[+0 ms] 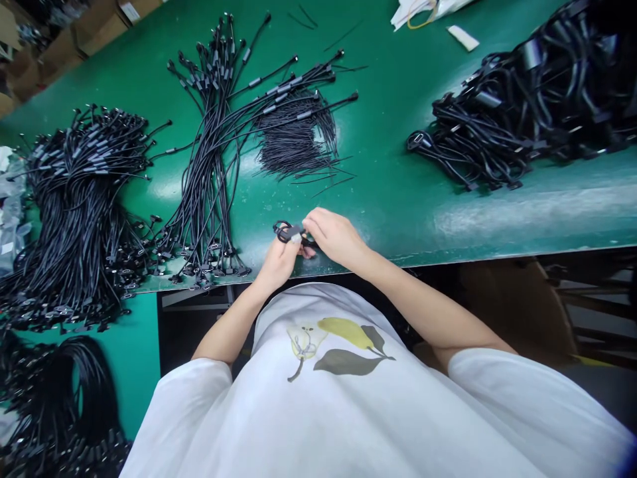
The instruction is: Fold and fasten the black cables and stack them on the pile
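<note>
Close to the table's front edge, my left hand (279, 261) is closed around a small coiled black cable (283, 232). A pale patch shows by the left thumb on the coil. My right hand (334, 236) is at the coil's right side, its thumb and forefinger pinched together at the cable. What exactly lies between those right fingertips is too small to make out. Just beyond my hands lies a pile of short thin black ties (288, 139). Left of it, a loose bunch of straight black cables (212, 139) with plugs at both ends spreads over the table.
A thick heap of black cables (84, 206) lies at the far left, with looped cables (92, 385) on a lower green surface. Coiled cables (488, 126) are piled at the right of the green table (388, 172). Cardboard boxes (94, 26) stand at the back left.
</note>
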Demonstrator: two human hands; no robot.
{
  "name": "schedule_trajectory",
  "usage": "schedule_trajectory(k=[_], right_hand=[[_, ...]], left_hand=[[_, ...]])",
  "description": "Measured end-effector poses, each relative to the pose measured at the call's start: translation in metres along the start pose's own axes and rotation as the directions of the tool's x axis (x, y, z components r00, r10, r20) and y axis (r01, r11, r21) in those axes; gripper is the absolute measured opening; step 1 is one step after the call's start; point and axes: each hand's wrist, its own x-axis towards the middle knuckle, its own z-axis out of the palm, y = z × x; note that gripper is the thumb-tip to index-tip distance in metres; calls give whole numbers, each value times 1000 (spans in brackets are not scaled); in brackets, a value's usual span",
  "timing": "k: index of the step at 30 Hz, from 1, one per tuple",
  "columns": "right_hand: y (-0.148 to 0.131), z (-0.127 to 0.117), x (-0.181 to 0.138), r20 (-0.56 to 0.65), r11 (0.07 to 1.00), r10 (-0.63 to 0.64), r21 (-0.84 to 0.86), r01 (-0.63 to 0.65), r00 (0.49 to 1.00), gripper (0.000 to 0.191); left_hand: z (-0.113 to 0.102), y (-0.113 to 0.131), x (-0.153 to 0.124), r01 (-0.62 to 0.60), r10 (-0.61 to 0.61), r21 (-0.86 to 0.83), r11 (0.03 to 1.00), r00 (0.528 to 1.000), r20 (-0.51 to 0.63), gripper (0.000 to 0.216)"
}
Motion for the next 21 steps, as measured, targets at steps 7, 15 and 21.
schedule_trajectory(k=[7, 15, 21], right_hand=[[-16, -21, -21, -30, 962, 3, 273, 6, 1000, 17], [-25, -19, -23, -52, 978, -4, 209, 15, 999, 25], [-19, -7, -16, -113, 993, 40, 112, -27, 993, 34]], left_hand=[[-1, 13, 2, 6, -8, -50, 999, 999, -32, 22], [-1, 9, -4, -140, 150, -109, 984, 984, 92, 30], [0, -7, -4, -182, 183, -143, 973, 983, -2, 35]])
